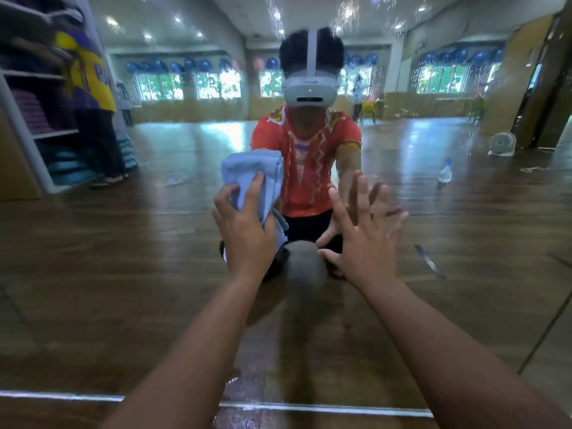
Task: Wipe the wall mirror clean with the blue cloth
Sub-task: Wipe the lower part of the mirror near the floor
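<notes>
Wood flooring and a bright hall with windows filled the mirror [464, 274], whose bottom edge ran across at 6 o'clock. Droplets [349, 13] speckled the glass toward 12 and 1 o'clock. Just left of centre, the left hand [244, 233] gripped the cloth [250, 168], fingers curled over its bunched folds. Most of the fabric stood at that hand's 12 o'clock, against the glass. At its 3 o'clock the right hand [362, 239] held nothing, fingers spread wide apart, their tips meeting their reflection on the mirror. Shelves [28, 103] showed at 9 o'clock. Reflected at 2 o'clock were a bottle [445, 172] and a fan [503, 144], near each other but apart. Balloons [198, 65] hung above the windows at 11 o'clock.
</notes>
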Demonstrator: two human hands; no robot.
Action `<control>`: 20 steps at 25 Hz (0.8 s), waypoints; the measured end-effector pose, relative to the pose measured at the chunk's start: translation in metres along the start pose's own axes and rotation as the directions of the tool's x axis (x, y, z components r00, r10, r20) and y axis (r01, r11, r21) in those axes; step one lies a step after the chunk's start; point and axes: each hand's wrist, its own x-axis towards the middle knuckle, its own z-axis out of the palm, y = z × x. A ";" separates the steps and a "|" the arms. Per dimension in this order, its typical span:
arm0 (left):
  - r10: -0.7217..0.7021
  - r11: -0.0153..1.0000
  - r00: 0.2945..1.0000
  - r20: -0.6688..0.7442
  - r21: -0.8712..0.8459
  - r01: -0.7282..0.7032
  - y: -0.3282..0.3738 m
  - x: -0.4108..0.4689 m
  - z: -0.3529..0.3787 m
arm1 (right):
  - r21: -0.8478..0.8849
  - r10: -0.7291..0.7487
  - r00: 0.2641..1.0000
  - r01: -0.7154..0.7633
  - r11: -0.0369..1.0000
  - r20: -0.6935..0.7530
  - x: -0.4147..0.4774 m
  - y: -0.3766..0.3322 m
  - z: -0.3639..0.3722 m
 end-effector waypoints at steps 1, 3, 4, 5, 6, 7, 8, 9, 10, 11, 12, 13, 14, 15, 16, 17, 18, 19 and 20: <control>0.069 0.996 0.998 -0.011 0.050 -0.069 0.001 0.013 0.000 | 0.004 0.033 0.999 -0.033 0.999 0.024 0.003 -0.001 -0.001; 0.192 0.966 0.981 -0.009 0.178 -0.188 0.004 0.043 -0.002 | -0.007 0.041 0.998 -0.040 0.999 0.047 0.005 -0.001 0.001; 0.250 0.938 0.968 -0.009 0.249 -0.240 0.007 0.060 -0.005 | -0.013 0.035 0.998 -0.034 0.999 0.046 0.006 -0.001 0.002; 0.305 0.905 0.952 -0.015 0.317 -0.284 0.008 0.076 -0.007 | -0.016 0.029 0.999 -0.028 0.999 0.045 0.007 -0.001 0.003; 0.355 0.872 0.935 -0.019 0.368 -0.324 0.009 0.090 -0.008 | -0.016 0.025 0.999 -0.025 1.000 0.047 0.007 -0.001 0.004; 0.399 0.845 0.917 -0.022 0.397 -0.358 0.009 0.100 -0.008 | -0.015 0.025 0.999 -0.024 1.000 0.045 0.007 -0.001 0.004; 0.433 0.825 0.901 -0.019 0.411 -0.388 0.008 0.105 -0.006 | -0.012 0.025 0.999 -0.024 1.000 0.038 0.006 -0.001 0.005; 0.459 0.811 0.889 -0.011 0.413 -0.413 0.005 0.107 -0.003 | -0.012 0.024 0.999 -0.024 1.000 0.029 0.005 -0.001 0.005; 0.474 0.804 0.881 -0.002 0.410 -0.432 0.002 0.107 -0.001 | -0.012 0.021 0.999 -0.021 1.000 0.027 0.005 0.000 0.006; 0.479 0.803 0.878 0.004 0.403 -0.439 0.001 0.106 0.002 | -0.015 0.017 0.999 -0.017 1.000 0.030 0.005 0.001 0.006; 0.479 0.806 0.878 0.002 0.395 -0.441 0.000 0.106 0.003 | -0.018 0.015 0.999 -0.015 1.000 0.035 0.005 0.001 0.005; 0.478 0.811 0.878 -0.006 0.387 -0.439 -0.001 0.106 0.003 | -0.020 0.016 0.999 -0.015 1.000 0.043 0.005 0.000 0.004; 0.478 0.816 0.878 -0.015 0.378 -0.438 0.000 0.107 0.003 | -0.020 0.022 0.998 -0.021 1.000 0.052 0.006 -0.001 0.001; 0.482 0.818 0.876 -0.021 0.369 -0.441 0.001 0.107 0.002 | -0.020 0.032 0.998 -0.030 0.999 0.061 0.006 -0.002 0.000; 0.488 0.817 0.872 -0.025 0.366 -0.446 0.001 0.107 0.002 | -0.022 0.041 0.997 -0.040 0.999 0.067 0.005 -0.003 -0.002; 0.495 0.812 0.868 -0.025 0.367 -0.453 0.001 0.107 0.002 | -0.026 0.047 0.997 -0.046 0.999 0.066 0.005 -0.003 -0.004; 0.502 0.808 0.865 -0.020 0.368 -0.460 0.000 0.107 0.002 | -0.027 0.048 0.997 -0.047 0.999 0.061 0.005 -0.003 -0.005; 0.507 0.806 0.862 -0.015 0.363 -0.467 -0.001 0.107 0.002 | -0.030 0.047 0.997 -0.045 0.999 0.056 0.005 -0.003 -0.008; 0.512 0.804 0.859 -0.012 0.358 -0.474 -0.001 0.107 0.002 | -0.030 0.045 0.998 -0.043 0.999 0.054 0.005 -0.002 -0.011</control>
